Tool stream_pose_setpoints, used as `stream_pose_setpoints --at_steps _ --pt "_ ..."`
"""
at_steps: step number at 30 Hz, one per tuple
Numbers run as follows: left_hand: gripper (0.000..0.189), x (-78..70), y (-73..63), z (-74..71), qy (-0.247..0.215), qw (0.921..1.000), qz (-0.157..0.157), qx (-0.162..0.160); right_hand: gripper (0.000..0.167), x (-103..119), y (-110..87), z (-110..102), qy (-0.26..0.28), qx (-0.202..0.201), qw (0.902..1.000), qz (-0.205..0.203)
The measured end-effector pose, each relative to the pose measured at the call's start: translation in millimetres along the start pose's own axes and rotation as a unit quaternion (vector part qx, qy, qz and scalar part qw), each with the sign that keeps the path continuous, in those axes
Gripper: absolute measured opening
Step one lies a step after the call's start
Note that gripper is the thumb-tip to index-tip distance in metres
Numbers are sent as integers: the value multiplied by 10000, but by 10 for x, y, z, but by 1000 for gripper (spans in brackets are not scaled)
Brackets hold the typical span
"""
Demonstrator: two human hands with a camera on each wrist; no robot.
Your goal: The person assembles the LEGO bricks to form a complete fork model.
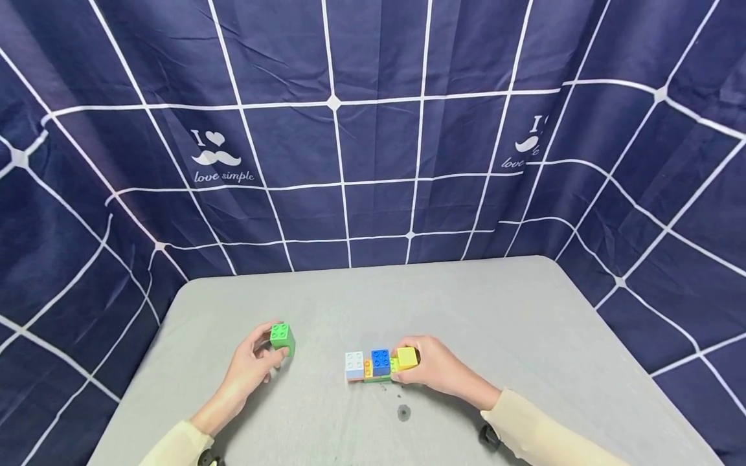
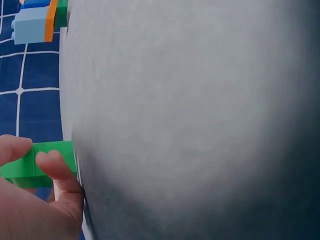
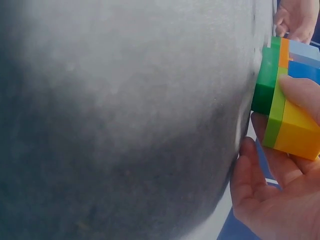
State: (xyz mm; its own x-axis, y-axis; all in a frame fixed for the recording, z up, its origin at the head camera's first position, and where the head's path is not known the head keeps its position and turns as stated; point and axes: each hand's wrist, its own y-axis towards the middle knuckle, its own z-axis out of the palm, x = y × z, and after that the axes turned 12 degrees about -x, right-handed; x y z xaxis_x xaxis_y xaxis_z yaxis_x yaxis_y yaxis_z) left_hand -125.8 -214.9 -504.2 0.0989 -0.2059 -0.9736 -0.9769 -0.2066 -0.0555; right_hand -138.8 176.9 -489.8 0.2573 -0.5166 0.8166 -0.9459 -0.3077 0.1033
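Left hand (image 1: 250,364) pinches green stack (image 1: 282,334), right hand (image 1: 431,366) pinches yellow block (image 1: 407,358), bare table (image 1: 318,369) between.

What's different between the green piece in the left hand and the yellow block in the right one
The green piece is apart from the multicoloured build, while the yellow block sits on it. In the head view, four studs show on top of the green piece; none can be made out on the yellow block. Both are toy building pieces, each held in a hand: left and right.
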Motion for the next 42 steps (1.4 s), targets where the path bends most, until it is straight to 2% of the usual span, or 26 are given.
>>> stream_pose_setpoints --at_steps 4,8,14,17,23,31,37,42 --pt "49 -12 32 18 3 10000 -56 33 30 -16 -4 -7 -42 -18 10000 -3" --pt "48 -15 33 23 -16 9999 -101 35 30 -33 -3 -2 -109 -40 9999 62" --pt "49 4 -36 -5 -60 9994 -320 -131 29 -40 -10 45 -13 54 10000 44" --pt "49 7 -57 -6 -141 9993 -315 -139 28 -47 -16 58 -27 46 10000 39" --pt "43 -38 -93 33 -289 9994 -131 -157 29 -48 0 37 -11 6 10000 53" --pt "44 -87 -183 74 -95 9993 136 -337 31 -29 2 26 6 -8 10000 -17" --pt "44 -121 -256 136 -212 9972 632 -335 31 -35 -3 29 -57 -48 10000 -18" --pt "38 -141 -345 192 12 9942 1029 -327 30 -49 0 19 -111 -27 9999 22"
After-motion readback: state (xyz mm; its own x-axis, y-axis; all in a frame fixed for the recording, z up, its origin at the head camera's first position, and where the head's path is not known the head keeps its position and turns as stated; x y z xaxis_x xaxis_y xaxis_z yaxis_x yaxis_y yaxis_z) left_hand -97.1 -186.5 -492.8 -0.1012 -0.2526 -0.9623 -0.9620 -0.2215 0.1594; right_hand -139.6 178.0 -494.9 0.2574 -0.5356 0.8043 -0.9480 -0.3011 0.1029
